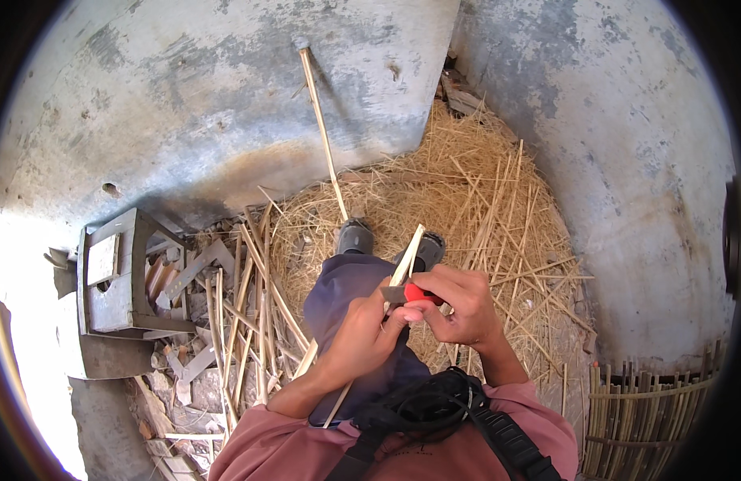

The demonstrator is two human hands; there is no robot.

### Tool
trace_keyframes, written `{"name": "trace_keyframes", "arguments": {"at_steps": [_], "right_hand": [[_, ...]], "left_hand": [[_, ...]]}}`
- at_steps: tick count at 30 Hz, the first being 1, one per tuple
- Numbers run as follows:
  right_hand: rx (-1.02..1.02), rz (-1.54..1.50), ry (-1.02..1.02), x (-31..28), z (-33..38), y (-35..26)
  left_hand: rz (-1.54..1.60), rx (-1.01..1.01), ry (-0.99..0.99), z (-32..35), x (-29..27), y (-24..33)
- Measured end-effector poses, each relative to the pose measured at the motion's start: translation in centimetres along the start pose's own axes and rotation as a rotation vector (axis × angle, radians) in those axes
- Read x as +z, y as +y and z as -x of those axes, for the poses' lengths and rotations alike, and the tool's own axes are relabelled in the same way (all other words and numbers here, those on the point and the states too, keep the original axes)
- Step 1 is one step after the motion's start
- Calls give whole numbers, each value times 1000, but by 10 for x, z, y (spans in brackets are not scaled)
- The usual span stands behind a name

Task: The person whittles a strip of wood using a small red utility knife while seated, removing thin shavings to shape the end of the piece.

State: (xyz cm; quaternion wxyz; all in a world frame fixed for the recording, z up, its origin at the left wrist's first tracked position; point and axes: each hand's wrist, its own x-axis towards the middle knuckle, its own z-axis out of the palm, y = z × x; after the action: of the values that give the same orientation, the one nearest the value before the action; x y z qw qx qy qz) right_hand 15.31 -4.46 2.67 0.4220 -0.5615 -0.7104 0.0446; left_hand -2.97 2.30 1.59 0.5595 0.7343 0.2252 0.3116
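My left hand (362, 330) is closed around a pale split-wood or bamboo strip (405, 260), which slants up and away between my legs. Behind my left wrist, more pale lengths show by my thigh; I cannot tell whether they belong to the same strip. A red-handled knife (418, 294) is gripped in my right hand (460, 305). Its dark short blade lies against the strip, close to my left fingers. Both hands are close together above my lap, with the right thumb near the left one.
Straw-like shavings (434, 164) cover the floor around my dark shoes (355, 237). Long strips (250, 321) are heaped at left, beside a grey wooden stool (118, 276). One long stick (322, 128) leans on the wall. A woven stick basket (643, 417) stands at lower right.
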Motion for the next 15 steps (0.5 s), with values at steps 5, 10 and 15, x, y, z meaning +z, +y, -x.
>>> {"name": "trace_keyframes", "arguments": {"at_steps": [5, 10, 15], "right_hand": [[29, 51, 45, 1, 3, -6], [43, 122, 94, 3, 4, -11], [22, 198, 180, 14, 10, -9]], "left_hand": [[-51, -8, 19, 1, 4, -2], [-91, -26, 17, 0, 4, -2], [-76, -31, 0, -1, 3, 2]]}}
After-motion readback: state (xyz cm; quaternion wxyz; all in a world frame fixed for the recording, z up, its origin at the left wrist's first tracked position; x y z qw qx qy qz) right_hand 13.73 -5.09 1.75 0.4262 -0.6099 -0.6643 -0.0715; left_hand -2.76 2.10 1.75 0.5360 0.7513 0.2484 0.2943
